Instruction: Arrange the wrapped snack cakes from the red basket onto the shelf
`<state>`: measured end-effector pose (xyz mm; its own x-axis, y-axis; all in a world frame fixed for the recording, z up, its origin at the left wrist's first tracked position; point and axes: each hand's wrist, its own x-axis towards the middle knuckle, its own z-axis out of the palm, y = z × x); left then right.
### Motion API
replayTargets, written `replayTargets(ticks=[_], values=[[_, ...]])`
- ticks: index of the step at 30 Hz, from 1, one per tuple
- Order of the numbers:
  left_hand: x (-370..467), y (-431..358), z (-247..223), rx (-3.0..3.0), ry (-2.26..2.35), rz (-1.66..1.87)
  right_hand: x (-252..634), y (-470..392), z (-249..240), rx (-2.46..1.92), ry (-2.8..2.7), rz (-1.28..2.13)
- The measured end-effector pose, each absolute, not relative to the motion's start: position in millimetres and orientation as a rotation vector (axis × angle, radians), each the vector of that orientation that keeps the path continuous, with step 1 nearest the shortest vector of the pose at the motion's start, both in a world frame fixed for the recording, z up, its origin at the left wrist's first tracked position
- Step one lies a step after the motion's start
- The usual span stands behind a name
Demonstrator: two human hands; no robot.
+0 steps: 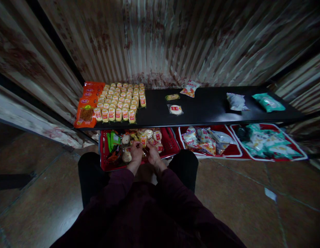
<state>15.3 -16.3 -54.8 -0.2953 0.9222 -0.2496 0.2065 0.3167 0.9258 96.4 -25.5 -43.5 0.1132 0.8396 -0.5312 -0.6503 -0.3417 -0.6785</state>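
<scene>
Over the red basket [170, 142] below the shelf, a yellow wrapped snack cake [143, 140] stands upright between my two hands. My left hand [136, 152] has its fingers closed on the cake's left side. From the other side, my right hand [153, 154] is closed at its right edge, its fingertips partly hidden. Around them in the basket lie round white wrapped cakes [157, 135], green packets [114, 138] and dark orange packets [115, 155]. On the shelf above, several yellow wrapped cakes [118, 102] stand in tight rows.
Orange bags [87, 103] lie at the left end of the black shelf [203, 110]. Farther right are a flat yellow packet [172, 97], a round cake [176, 110], a striped bag [190, 88], a silver bag [236, 102] and a teal bag [268, 102]. Two more baskets [236, 139] hold bagged snacks.
</scene>
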Motion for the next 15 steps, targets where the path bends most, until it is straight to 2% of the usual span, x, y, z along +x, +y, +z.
replayTargets(ticks=[7, 15], values=[[19.5, -18.3, -35.5, 1.085, 1.624, 1.149, 93.9, -25.0, -35.7, -1.099, -0.137, 1.425], [24.9, -21.6, -19.2, 0.958, 1.475, 1.199, 94.6, -25.4, -29.3, -1.123, -0.450, 1.188]])
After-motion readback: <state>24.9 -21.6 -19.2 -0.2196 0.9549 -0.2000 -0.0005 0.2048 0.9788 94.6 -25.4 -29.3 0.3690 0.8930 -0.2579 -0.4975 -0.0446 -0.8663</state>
